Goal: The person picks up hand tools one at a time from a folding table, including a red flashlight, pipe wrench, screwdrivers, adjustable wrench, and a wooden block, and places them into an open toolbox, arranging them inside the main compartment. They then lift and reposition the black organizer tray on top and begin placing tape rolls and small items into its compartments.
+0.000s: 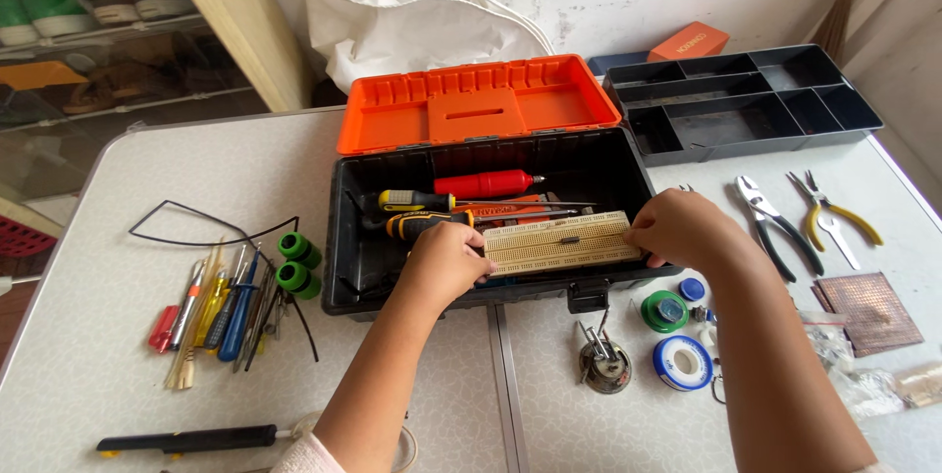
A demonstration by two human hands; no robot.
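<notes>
Bright, even daylight; soft shadows, sharp focus.

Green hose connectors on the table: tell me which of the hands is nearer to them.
Left. The left hand grips the breadboard's near end, just right of the green hose connectors. The right hand holds its far end, further right.

cream breadboard, orange-lidded black toolbox

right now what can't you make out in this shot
- Head view: the fingertips of the left hand and right hand curl under the ends of the cream breadboard, so the grip itself is hidden.
- The toolbox floor beneath the breadboard is covered.
- The black-handled tool is partly behind the left forearm.
- The clear bags at the right are too blurred to read.
</notes>
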